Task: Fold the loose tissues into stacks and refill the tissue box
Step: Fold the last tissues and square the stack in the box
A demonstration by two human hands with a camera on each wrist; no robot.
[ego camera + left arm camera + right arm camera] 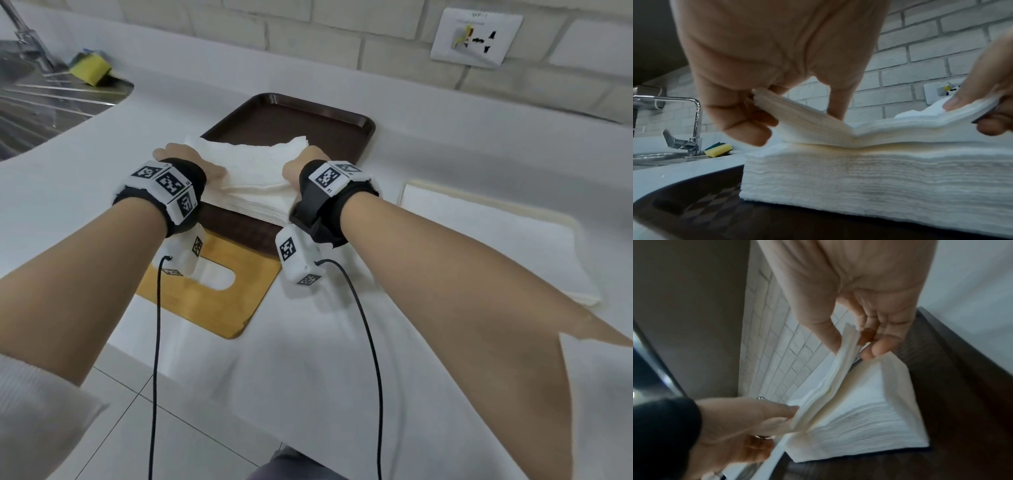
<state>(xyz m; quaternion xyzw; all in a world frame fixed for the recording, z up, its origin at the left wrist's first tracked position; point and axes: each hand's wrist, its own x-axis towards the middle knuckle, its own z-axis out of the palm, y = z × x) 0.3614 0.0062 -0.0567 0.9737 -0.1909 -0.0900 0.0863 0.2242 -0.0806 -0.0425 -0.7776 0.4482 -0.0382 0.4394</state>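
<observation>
- A thick stack of white tissues [253,202] sits on the near part of a dark brown tray [291,116], which lies on the white worktop [445,154].
- The left hand [178,154] has its grip closed on the left edge of a thinner top bundle of tissues [818,123]: the thumb lies on top and the curled fingers [748,129] go underneath, raising that edge clear of the stack below.
- The right hand [301,161] pinches the opposite edge of the same bundle, thumb above and fingers [879,347] below, and that edge is lifted as well.
- Between the two hands the bundle sags, and its middle touches the stack.
- A wooden tissue-box lid [212,291] with an oval slot lies flat on the worktop just in front of the tray, partly under the left wrist.
- To the right of the tray, apart from it, another flat pile of white tissues [496,246] lies on the worktop.
- At the far left are a steel sink [41,102], a tap [692,123] and a yellow-and-green sponge [90,66].
- A wall socket [474,37] sits on the white brick wall behind.
</observation>
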